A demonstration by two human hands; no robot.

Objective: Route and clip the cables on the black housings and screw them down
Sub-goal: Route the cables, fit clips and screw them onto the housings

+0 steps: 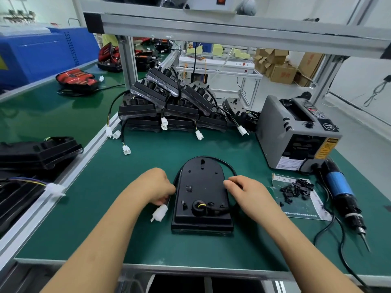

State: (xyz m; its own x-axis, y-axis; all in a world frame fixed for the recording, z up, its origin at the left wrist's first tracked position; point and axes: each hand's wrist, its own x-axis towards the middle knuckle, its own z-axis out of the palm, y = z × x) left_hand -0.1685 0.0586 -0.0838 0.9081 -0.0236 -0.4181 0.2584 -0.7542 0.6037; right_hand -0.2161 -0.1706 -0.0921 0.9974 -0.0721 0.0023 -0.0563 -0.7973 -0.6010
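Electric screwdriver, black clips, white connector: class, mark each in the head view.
electric screwdriver (339, 185), head view, on its blue barrel.
black clips (297, 188), head view, middle of the heap.
white connector (159, 213), head view, on its plastic body.

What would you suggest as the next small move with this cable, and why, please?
Probably draw the cable snug against the rounded top of the black housing. The left hand grips it just above the white connector, and the right hand pinches it at the right edge, yet its loop stands off the top. The black clips lie untouched nearby.
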